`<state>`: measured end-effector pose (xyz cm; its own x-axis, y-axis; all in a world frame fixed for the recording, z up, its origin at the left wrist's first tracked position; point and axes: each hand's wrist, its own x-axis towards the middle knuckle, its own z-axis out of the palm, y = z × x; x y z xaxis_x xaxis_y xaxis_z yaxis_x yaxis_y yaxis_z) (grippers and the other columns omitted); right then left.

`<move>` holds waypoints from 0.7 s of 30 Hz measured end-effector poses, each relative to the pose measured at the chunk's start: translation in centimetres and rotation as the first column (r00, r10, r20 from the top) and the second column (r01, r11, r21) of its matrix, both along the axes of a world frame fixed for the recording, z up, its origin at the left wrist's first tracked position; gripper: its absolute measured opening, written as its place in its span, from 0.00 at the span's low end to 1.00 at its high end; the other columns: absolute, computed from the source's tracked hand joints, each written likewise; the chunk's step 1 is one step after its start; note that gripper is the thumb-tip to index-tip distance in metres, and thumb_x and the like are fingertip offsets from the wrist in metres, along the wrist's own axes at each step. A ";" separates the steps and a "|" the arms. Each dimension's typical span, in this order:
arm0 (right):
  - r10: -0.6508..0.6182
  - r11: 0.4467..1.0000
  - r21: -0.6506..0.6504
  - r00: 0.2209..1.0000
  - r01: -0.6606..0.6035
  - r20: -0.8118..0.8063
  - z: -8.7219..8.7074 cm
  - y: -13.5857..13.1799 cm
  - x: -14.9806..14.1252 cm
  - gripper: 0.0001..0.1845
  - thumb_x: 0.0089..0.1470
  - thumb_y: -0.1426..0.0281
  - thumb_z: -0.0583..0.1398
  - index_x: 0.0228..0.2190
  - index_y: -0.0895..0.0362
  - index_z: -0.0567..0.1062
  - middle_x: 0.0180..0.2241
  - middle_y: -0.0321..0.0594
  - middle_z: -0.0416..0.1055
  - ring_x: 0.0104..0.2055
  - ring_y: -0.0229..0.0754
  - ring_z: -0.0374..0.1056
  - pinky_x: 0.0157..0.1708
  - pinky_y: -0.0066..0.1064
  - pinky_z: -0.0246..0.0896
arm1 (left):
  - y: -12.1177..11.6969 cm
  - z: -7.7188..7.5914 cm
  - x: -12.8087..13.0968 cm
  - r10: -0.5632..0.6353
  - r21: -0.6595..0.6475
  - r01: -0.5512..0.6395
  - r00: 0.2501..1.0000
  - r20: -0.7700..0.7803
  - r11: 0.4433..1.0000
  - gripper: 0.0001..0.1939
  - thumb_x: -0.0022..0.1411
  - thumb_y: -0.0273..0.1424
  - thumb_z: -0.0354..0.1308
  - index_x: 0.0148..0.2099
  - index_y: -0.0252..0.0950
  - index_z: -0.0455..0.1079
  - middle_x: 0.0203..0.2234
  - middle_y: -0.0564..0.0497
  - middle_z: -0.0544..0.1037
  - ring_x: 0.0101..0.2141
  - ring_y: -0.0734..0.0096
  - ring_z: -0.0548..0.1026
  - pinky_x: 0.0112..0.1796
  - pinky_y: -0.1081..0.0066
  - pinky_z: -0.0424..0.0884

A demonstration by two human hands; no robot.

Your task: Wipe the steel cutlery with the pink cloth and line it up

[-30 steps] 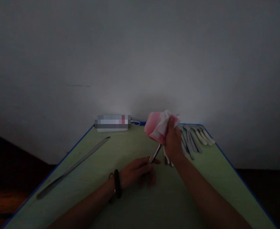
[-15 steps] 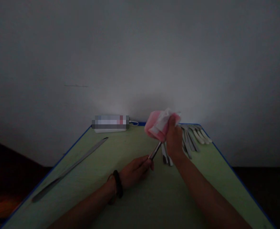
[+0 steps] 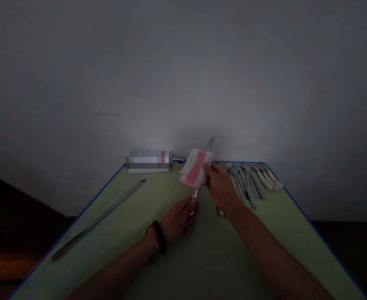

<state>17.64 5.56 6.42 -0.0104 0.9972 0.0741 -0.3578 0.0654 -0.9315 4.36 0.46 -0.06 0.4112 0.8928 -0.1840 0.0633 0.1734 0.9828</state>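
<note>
My left hand (image 3: 183, 214) is closed round the handle of a table knife (image 3: 210, 144), which points up and away from me. A pink and white cloth (image 3: 197, 166) is folded over the middle of the blade, so that only the tip and a bit near the handle show. My right hand (image 3: 219, 181) pinches the cloth against the knife from the right. Several spoons and forks (image 3: 248, 183) lie in a row to the right of my right hand, and part of the cutlery is hidden behind that wrist.
A long metal blade-like strip (image 3: 102, 216) lies slantwise on the left of the pale green table (image 3: 117, 266). At the back stands a white box-shaped thing (image 3: 148, 170), partly blurred out, with a white cable (image 3: 179, 160). The wall (image 3: 183, 75) rises right behind the table.
My right hand has drawn the cloth down and left along the knife, and the blade's tip now sticks out past it. My left hand still holds the handle. The view has shifted slightly.
</note>
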 end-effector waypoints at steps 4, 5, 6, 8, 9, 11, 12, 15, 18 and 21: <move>-0.002 0.998 -0.060 0.999 0.000 -0.038 -0.3 -0.3 -0.2 0.10 0.49 0.65 0.55 0.32 0.56 0.72 0.31 0.39 0.73 0.28 0.37 0.65 0.28 0.27 0.61 | -0.3 0.1 0.1 -0.021 -0.001 0.021 1.000 0.007 1.000 0.19 0.61 0.49 0.46 0.34 0.37 0.59 0.15 0.63 0.56 0.13 0.82 0.55 0.15 0.80 0.54; 0.003 0.998 -0.063 0.998 -0.007 -0.055 -0.4 -0.3 -0.3 0.10 0.50 0.65 0.54 0.33 0.56 0.72 0.31 0.39 0.73 0.28 0.37 0.65 0.27 0.27 0.60 | -0.4 0.1 0.1 -0.021 -0.001 0.021 1.000 0.013 1.000 0.19 0.61 0.49 0.46 0.34 0.37 0.60 0.15 0.63 0.56 0.13 0.82 0.55 0.15 0.80 0.54; 0.016 0.998 -0.058 0.997 -0.020 -0.075 -0.5 -0.3 -0.4 0.11 0.50 0.65 0.54 0.33 0.56 0.71 0.30 0.39 0.73 0.28 0.37 0.65 0.26 0.27 0.60 | -0.4 0.1 0.1 -0.019 0.000 0.019 1.000 0.020 1.000 0.19 0.62 0.49 0.46 0.34 0.37 0.60 0.15 0.63 0.56 0.14 0.82 0.55 0.15 0.80 0.54; 0.045 0.998 -0.046 0.994 -0.050 -0.104 -0.7 -0.1 -0.5 0.12 0.50 0.62 0.55 0.33 0.56 0.71 0.29 0.37 0.72 0.27 0.36 0.64 0.25 0.27 0.60 | -0.5 0.2 0.1 -0.017 0.005 0.016 0.999 0.030 1.000 0.19 0.62 0.48 0.45 0.34 0.36 0.60 0.15 0.62 0.56 0.14 0.82 0.55 0.15 0.80 0.55; 0.044 0.998 -0.049 0.993 -0.050 -0.108 -0.8 0.0 -0.5 0.12 0.49 0.61 0.56 0.33 0.56 0.71 0.27 0.36 0.71 0.26 0.36 0.63 0.25 0.26 0.59 | -0.5 0.3 0.1 -0.019 0.009 0.018 0.999 0.029 1.000 0.19 0.62 0.48 0.45 0.34 0.36 0.60 0.15 0.62 0.56 0.14 0.82 0.55 0.15 0.80 0.55; -0.002 0.998 -0.066 0.996 -0.004 -0.089 -1.2 0.4 -0.2 0.14 0.48 0.58 0.57 0.30 0.57 0.71 0.25 0.34 0.70 0.24 0.35 0.61 0.24 0.26 0.57 | -0.6 0.4 0.0 -0.040 0.013 0.040 0.999 0.016 0.999 0.19 0.63 0.48 0.45 0.35 0.36 0.60 0.15 0.62 0.56 0.15 0.81 0.55 0.15 0.80 0.54; -0.041 0.997 -0.067 0.997 0.036 -0.071 -1.3 0.7 0.0 0.15 0.48 0.57 0.57 0.30 0.57 0.71 0.25 0.34 0.69 0.23 0.34 0.61 0.23 0.26 0.56 | -0.6 0.4 0.0 -0.056 0.012 0.056 0.998 0.002 0.998 0.19 0.63 0.48 0.45 0.35 0.36 0.60 0.15 0.62 0.56 0.15 0.81 0.54 0.15 0.80 0.54; -0.139 0.990 -0.008 0.990 0.139 0.014 -1.6 1.2 0.7 0.18 0.46 0.56 0.59 0.31 0.58 0.73 0.25 0.34 0.69 0.24 0.34 0.59 0.22 0.25 0.53 | -0.6 0.4 0.0 -0.082 0.011 0.083 0.996 -0.040 0.996 0.20 0.62 0.48 0.45 0.35 0.36 0.61 0.16 0.62 0.56 0.15 0.81 0.53 0.15 0.80 0.53; -0.141 0.989 0.055 0.989 0.139 0.049 -1.8 1.2 0.7 0.19 0.47 0.55 0.59 0.30 0.59 0.72 0.25 0.34 0.68 0.24 0.33 0.58 0.23 0.26 0.52 | -0.6 0.5 -0.1 -0.075 0.040 0.079 0.994 -0.075 0.996 0.20 0.62 0.49 0.44 0.36 0.36 0.61 0.17 0.62 0.56 0.16 0.80 0.54 0.17 0.79 0.53; -0.127 0.991 0.031 0.992 0.126 0.015 -2.5 0.6 -0.3 0.19 0.49 0.53 0.56 0.27 0.58 0.70 0.23 0.33 0.66 0.22 0.34 0.56 0.22 0.26 0.52 | -0.5 0.6 -0.2 -0.071 0.051 0.079 0.988 -0.138 0.996 0.21 0.62 0.49 0.43 0.35 0.36 0.61 0.17 0.61 0.57 0.17 0.79 0.55 0.18 0.78 0.54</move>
<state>17.38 6.18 3.94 0.1144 0.9879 0.1052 -0.3293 0.1376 -0.9342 4.16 0.00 0.58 0.4521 0.8708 -0.1932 0.2075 0.1079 0.9723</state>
